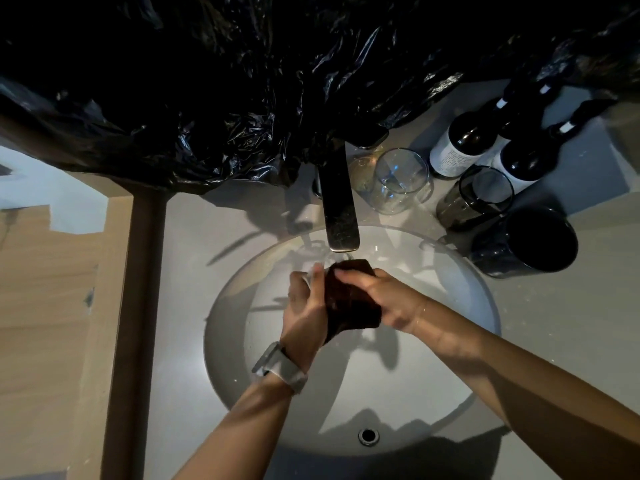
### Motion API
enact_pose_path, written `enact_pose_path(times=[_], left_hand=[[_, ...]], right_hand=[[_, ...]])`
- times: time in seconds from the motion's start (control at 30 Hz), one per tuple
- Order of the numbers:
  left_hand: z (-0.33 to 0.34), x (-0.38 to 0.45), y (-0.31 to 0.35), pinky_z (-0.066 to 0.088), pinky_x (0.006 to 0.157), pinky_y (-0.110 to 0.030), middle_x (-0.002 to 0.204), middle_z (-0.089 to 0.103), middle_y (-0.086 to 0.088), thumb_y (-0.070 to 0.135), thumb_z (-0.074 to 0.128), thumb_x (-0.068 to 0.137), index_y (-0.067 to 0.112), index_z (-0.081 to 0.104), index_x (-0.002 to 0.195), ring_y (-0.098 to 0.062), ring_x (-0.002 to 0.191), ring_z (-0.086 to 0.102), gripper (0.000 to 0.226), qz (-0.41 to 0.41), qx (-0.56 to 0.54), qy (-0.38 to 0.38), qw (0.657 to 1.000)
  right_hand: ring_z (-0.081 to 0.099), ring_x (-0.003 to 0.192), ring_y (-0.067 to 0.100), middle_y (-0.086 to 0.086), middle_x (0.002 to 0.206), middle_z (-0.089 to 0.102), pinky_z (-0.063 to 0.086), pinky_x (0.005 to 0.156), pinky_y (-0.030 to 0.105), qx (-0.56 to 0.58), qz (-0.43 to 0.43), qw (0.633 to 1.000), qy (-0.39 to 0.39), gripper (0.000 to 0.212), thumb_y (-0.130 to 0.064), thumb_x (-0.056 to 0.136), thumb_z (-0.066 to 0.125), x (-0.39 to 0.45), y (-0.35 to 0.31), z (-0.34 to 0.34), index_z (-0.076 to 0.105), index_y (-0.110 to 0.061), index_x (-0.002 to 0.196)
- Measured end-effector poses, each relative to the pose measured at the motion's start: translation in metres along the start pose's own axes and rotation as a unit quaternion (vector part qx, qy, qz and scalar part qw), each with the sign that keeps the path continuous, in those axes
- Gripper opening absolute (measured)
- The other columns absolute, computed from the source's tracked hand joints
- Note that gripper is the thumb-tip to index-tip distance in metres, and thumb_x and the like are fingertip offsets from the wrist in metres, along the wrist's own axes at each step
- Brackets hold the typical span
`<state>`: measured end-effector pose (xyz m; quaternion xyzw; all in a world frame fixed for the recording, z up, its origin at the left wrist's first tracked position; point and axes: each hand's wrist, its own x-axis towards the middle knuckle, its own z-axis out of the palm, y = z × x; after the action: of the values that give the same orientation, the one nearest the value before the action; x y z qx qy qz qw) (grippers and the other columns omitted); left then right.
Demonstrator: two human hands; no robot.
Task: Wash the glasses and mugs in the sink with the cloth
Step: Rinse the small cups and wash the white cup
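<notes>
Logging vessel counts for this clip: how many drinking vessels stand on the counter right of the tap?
3: a clear glass nearest the tap, a smoked glass beside it, and a dark mug closest to the sink. Another may be hidden behind the clear glass.

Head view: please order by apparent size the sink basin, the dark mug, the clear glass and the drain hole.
1. sink basin
2. dark mug, though it lies nearer the camera than the glass
3. clear glass
4. drain hole

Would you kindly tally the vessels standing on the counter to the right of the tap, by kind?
Clear glasses: 1
Smoked dark glasses: 1
Black mugs: 1
Dark bottles: 2
Total: 5
</notes>
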<state>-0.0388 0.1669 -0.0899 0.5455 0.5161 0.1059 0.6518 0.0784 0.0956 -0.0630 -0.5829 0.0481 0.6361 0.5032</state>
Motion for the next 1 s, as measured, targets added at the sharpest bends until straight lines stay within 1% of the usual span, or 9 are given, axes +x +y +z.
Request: enact_pose_path(times=[0.17,0.3,0.4,0.47,0.57,0.67,0.8,0.93,1.0], left_hand=[[-0.005,0.010,-0.006,0.048,0.080,-0.031,0.100,0.065,-0.005,0.056,0.040,0.099,0.020,0.054,0.101,-0.018,0.094,0.065,0.039,-0.007,0.079,-0.007,0.997],[-0.017,0.019,-0.009,0.050,0.098,-0.049,0.119,0.062,-0.026,0.031,0.042,0.102,-0.002,0.061,0.122,-0.034,0.107,0.064,0.043,-0.151,-0.186,-0.188,0.952],[-0.023,0.017,-0.001,0.059,0.062,-0.023,0.093,0.060,-0.009,0.019,0.036,0.105,0.013,0.060,0.099,-0.019,0.078,0.063,0.025,-0.195,-0.150,-0.188,0.951],[-0.023,0.012,0.002,0.055,0.054,-0.024,0.086,0.063,-0.008,0.030,0.035,0.106,0.010,0.061,0.105,-0.021,0.074,0.060,0.033,-0.214,-0.149,-0.185,0.948],[-0.022,0.002,0.008,0.059,0.065,-0.030,0.094,0.073,-0.018,0.052,0.025,0.104,0.007,0.063,0.125,-0.028,0.081,0.072,0.062,-0.235,-0.198,-0.215,0.927],[-0.017,-0.004,0.006,0.058,0.085,-0.034,0.120,0.068,-0.015,0.060,0.032,0.100,0.015,0.055,0.131,-0.024,0.105,0.069,0.059,-0.141,-0.177,-0.197,0.954],[-0.006,-0.008,0.002,0.049,0.048,-0.026,0.094,0.060,-0.005,0.049,0.039,0.101,0.025,0.048,0.103,-0.012,0.069,0.064,0.026,-0.002,-0.048,-0.056,0.997],[-0.006,0.001,0.019,0.045,0.039,-0.023,0.076,0.065,-0.011,0.050,0.036,0.103,0.013,0.057,0.102,-0.014,0.047,0.062,0.042,-0.129,-0.117,-0.078,0.982],[-0.013,0.007,0.032,0.053,0.050,-0.024,0.071,0.070,-0.012,0.049,0.036,0.101,0.010,0.068,0.091,-0.020,0.057,0.068,0.052,-0.222,-0.178,-0.158,0.946]], right_hand=[[0.070,0.093,0.022,0.016,0.105,0.072,0.056,0.081,0.028,-0.001,-0.043,0.999,-0.005,0.031,-0.027,0.088,0.067,0.000,0.001,0.006,0.070,-0.003,0.108],[0.066,0.080,0.001,-0.002,0.089,0.071,0.050,0.081,0.020,-0.240,-0.185,0.953,-0.022,0.016,-0.012,0.080,0.077,-0.012,0.009,0.002,0.071,-0.024,0.088],[0.062,0.084,-0.006,-0.018,0.089,0.064,0.047,0.080,0.015,-0.388,-0.225,0.890,-0.083,0.031,-0.015,0.074,0.083,-0.020,0.012,-0.001,0.062,-0.034,0.089],[0.061,0.081,-0.007,-0.021,0.085,0.064,0.047,0.078,0.015,-0.424,-0.245,0.868,-0.083,0.028,-0.020,0.074,0.083,-0.022,0.014,-0.004,0.063,-0.036,0.086],[0.064,0.069,-0.003,-0.016,0.069,0.069,0.050,0.070,0.017,-0.333,-0.238,0.912,-0.029,0.020,-0.019,0.077,0.080,-0.021,0.015,-0.002,0.070,-0.035,0.072],[0.071,0.079,0.010,-0.002,0.080,0.076,0.054,0.075,0.020,-0.169,-0.177,0.969,0.021,0.005,-0.020,0.082,0.075,-0.024,0.007,0.005,0.076,-0.016,0.085],[0.073,0.077,0.022,0.012,0.083,0.074,0.056,0.061,0.024,-0.039,-0.087,0.995,0.037,0.024,-0.026,0.083,0.073,-0.020,-0.003,0.013,0.073,-0.003,0.092],[0.072,0.083,0.021,0.014,0.092,0.074,0.058,0.076,0.030,-0.106,-0.135,0.985,0.035,0.022,-0.025,0.083,0.074,-0.007,-0.003,0.014,0.074,-0.005,0.092],[0.070,0.088,0.015,0.007,0.094,0.074,0.054,0.087,0.028,-0.186,-0.209,0.960,-0.009,0.023,-0.016,0.081,0.076,-0.002,-0.003,0.007,0.072,-0.005,0.100]])
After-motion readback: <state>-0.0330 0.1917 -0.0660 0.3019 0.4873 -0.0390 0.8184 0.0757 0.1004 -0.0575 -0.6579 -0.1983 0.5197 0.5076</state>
